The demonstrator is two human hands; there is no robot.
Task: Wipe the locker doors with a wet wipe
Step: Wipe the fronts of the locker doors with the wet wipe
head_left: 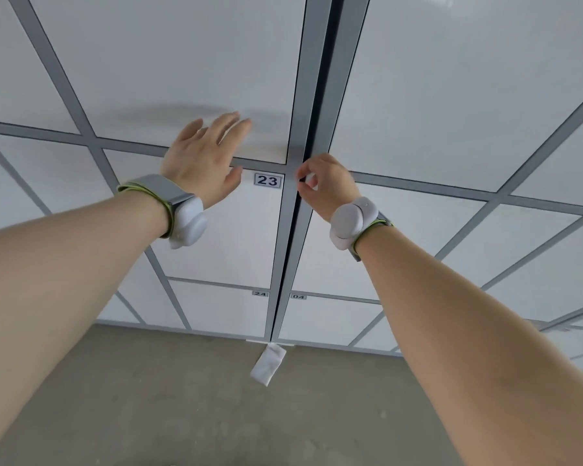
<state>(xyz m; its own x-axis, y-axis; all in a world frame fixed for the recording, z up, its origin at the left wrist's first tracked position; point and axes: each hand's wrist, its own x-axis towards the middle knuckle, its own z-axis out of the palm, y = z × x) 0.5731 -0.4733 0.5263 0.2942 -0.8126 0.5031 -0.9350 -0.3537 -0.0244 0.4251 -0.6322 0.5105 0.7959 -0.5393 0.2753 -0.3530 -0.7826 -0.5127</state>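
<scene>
White locker doors (196,72) in grey frames fill the view; the door labelled 23 (236,237) is at the centre. My left hand (202,156) lies open and flat, fingers spread, over the lower edge of the door above 23. My right hand (327,183) is curled shut at the dark gap (320,95) between the two locker banks. A small white patch shows between its thumb and fingers; I cannot tell what it is. A white folded wet wipe (268,363) lies on the floor at the foot of the lockers, in neither hand.
Both wrists carry grey bands with white sensor pods. Doors 24 (260,293) and 04 (298,297) are in the bottom row. The grey concrete floor (148,398) stretches below the lockers.
</scene>
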